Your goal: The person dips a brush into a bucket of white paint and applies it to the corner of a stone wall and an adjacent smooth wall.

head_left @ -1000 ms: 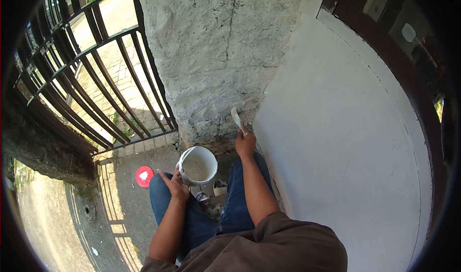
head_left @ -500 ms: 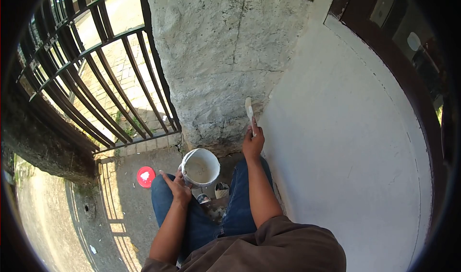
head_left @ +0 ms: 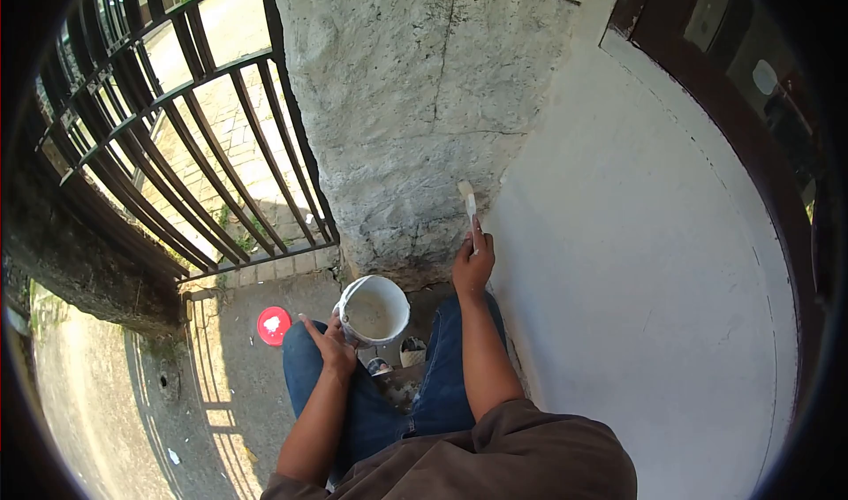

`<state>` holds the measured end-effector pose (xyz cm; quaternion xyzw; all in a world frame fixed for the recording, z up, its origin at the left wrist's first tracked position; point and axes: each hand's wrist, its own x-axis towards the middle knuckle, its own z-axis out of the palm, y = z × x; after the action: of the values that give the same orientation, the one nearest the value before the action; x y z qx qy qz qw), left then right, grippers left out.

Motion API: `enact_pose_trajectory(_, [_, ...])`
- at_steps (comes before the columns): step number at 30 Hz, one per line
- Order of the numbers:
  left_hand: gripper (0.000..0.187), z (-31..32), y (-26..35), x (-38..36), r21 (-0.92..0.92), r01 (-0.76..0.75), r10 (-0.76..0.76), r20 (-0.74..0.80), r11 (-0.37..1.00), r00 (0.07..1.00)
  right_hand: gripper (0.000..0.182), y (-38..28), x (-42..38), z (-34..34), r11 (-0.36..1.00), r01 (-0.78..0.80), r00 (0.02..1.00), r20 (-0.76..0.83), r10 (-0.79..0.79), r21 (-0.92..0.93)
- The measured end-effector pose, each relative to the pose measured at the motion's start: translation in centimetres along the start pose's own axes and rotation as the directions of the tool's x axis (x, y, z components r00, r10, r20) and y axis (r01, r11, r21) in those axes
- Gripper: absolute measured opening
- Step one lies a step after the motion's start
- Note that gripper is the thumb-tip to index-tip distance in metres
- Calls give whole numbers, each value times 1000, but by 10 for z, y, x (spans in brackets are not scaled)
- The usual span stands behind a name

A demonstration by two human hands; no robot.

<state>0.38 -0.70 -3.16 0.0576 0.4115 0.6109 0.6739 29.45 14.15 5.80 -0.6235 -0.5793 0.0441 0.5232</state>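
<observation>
The right hand [head_left: 473, 266] covers the paintbrush [head_left: 467, 198] handle; only its bristle end shows. The left hand [head_left: 331, 345] hides the near wall of the paint bucket [head_left: 374, 310].

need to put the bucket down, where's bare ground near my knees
Bare concrete lies left of the left knee, between the red lid and the gate. It is crowded between the knees, under the bucket held by the left hand: small items sit there.

concrete ground [head_left: 221, 385], red lid [head_left: 274, 325] lying on it
</observation>
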Motion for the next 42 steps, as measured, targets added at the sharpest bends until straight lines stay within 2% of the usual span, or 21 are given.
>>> enact_pose_trajectory(3, [128, 1, -1, -1, 41, -7, 8, -28, 999, 1000, 45, -5, 1, -3, 998, 10, 999, -40, -7, 55])
enact_pose_trajectory(6, [128, -3, -2, 1, 23, 2, -2, -2, 1000, 1000, 44, -11, 3, -5, 991, 33, 999, -12, -32, 131])
enact_pose_trajectory(8, [128, -5, -2, 2, 12, 1, -1, 11, 1000, 1000, 45, -12, 14, -4, 971, 175, 979, -130, -155, 164])
enact_pose_trajectory(9, [127, -6, -2, 3, -4, 8, -8, 25, 1000, 1000, 45, -12, 16, -1, 970, 175, 979, -132, -153, 169])
enact_pose_trajectory(12, [127, -2, -1, 0, 30, 6, -6, -6, 1000, 1000, 45, -5, 14, 2, 968, 155, 978, -167, -122, 197])
enact_pose_trajectory(14, [126, 2, 1, -2, 47, 4, -3, -15, 999, 1000, 44, 0, 9, 3, 990, 36, 997, -72, -26, 138])
enact_pose_trajectory(18, [126, 3, 0, -1, 50, 6, -6, -8, 999, 1000, 41, 4, 5, 6, 982, -28, 999, -31, 35, 186])
enact_pose_trajectory(20, [126, 2, 0, -1, 50, 9, -9, -3, 999, 1000, 40, 2, 3, 6, 999, -8, 999, 50, 7, 31])
enact_pose_trajectory(24, [126, 0, 1, -1, 67, 14, -14, -3, 998, 1000, 39, 1, 1, 7, 998, -70, 994, 79, 70, 4])
enact_pose_trajectory(26, [125, 2, -1, -3, 67, 7, -6, -19, 998, 1000, 40, -5, 5, 8, 993, 8, 999, -34, -4, 115])
enact_pose_trajectory(29, [124, 3, -1, 1, 58, -3, 5, -38, 998, 999, 40, -20, 17, 6, 984, 19, 999, -46, -11, 175])
enact_pose_trajectory(33, [123, 1, -1, 1, 42, 19, -17, -39, 999, 999, 38, -21, 31, 5, 970, -79, 991, -88, 101, 231])
enact_pose_trajectory(36, [123, 8, 1, -3, 80, 11, -9, -27, 997, 1000, 37, -7, 22, 11, 969, -45, 995, -72, 64, 243])
enact_pose_trajectory(38, [122, 5, 0, -1, 72, 13, -12, -19, 997, 1000, 37, 0, 16, 12, 964, -94, 995, -1, 97, 247])
enact_pose_trajectory(42, [121, 4, -1, -1, 77, 14, -14, -5, 997, 1000, 37, -1, 15, 13, 963, -104, 995, 30, 100, 247])
